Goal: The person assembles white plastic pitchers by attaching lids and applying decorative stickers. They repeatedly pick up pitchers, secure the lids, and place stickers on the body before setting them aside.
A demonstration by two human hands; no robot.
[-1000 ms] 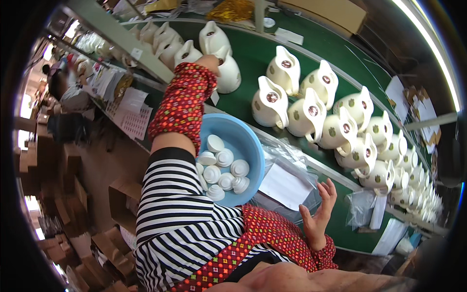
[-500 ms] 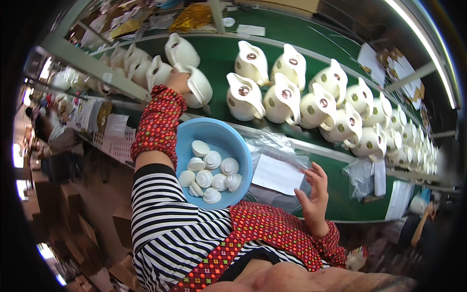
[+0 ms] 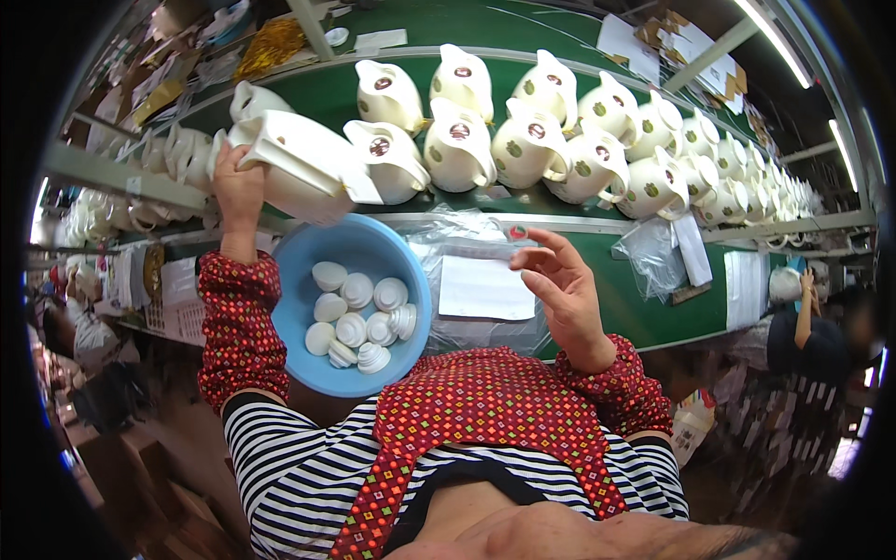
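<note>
My left hand (image 3: 241,182) is closed on the rim of a cream jug (image 3: 303,173), which lies tilted above the far edge of the blue basin. A pale flat tab shows at the jug's lower right end. On a fingertip of my right hand (image 3: 569,299) sits a small round red-and-green sticker (image 3: 518,232); the thumb is apart from that fingertip. This hand hovers over the right side of a white paper sheet (image 3: 485,287) on clear plastic bags. Several white stepped lids (image 3: 352,329) lie in the blue basin (image 3: 418,280).
Rows of cream jugs (image 3: 532,145) with green emblems stand on the green bench, beyond a pale rail (image 3: 569,224). More jugs (image 3: 182,154) stand at the left behind a metal post. A clear plastic bag (image 3: 653,257) lies right of my right hand. Another person (image 3: 807,327) is at far right.
My left hand has lifted a jug off the bench and brought it nearer, tilted over. My right hand has risen towards the rail, and its sticker now shows plainly. The view has shifted right.
</note>
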